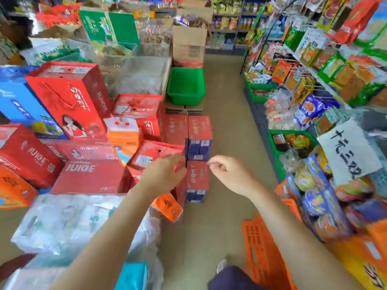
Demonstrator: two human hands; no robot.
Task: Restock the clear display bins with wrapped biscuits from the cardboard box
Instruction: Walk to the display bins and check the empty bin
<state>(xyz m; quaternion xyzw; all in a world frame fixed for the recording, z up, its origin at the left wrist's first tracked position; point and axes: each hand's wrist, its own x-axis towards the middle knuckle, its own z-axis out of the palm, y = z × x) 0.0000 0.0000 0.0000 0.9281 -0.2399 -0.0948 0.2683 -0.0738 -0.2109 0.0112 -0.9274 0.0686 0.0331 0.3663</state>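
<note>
Your left hand [165,172] hangs at lower centre of the frame with fingers loosely curled and nothing in them, in front of a tilted red carton [155,153]; whether it touches the carton cannot be told, as the frame is blurred. Your right hand [226,171] is just beside it to the right, fingers curled inward with thumb against forefinger, and nothing visible is held. The clear display bins [144,70] lie well apart from both hands, in the upper middle-left: transparent, straight-walled plastic, glossy, with pale wrapped goods dimly seen inside. The cardboard box [189,45] stands beyond them at upper centre, plain brown, flaps open, on top of another carton. Below it sits a green plastic tub [186,86], smooth and rectangular with a rolled rim. Stacked red and blue juice cartons [199,141] of printed card stand between the tub and your hands.
</note>
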